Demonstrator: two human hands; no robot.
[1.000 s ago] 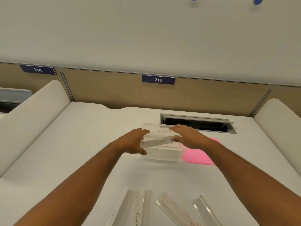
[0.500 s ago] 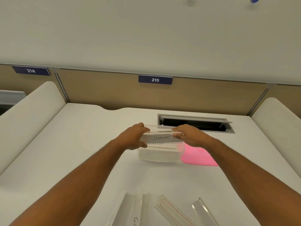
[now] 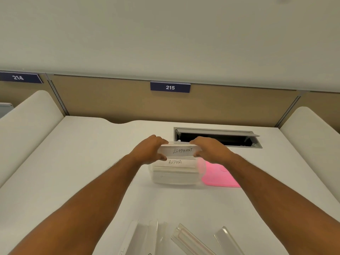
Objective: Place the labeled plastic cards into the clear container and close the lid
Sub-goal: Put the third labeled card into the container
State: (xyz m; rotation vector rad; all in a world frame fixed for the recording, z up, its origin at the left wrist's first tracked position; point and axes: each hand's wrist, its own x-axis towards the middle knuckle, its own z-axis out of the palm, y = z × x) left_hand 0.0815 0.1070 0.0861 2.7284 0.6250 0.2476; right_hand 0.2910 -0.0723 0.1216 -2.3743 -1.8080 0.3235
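A clear plastic container (image 3: 174,176) stands mid-table. A card marked ALPHA (image 3: 175,162) stands inside it. Above its rim I hold a clear card marked ELEPHANT (image 3: 181,151) upright by its two ends: my left hand (image 3: 150,150) grips the left end, my right hand (image 3: 211,149) the right end. The pink lid (image 3: 219,176) lies flat on the table, touching the container's right side. Several more clear cards (image 3: 185,240) lie near the front edge of the table.
An open cable hatch (image 3: 217,138) is set in the table just behind the container. Padded white dividers (image 3: 27,122) rise on both sides of the desk. A tan back panel carries a sign reading 215 (image 3: 170,87).
The ELEPHANT card has turned upright so its label faces me, and both hands have shifted slightly with it over the container. The ALPHA card inside now shows.
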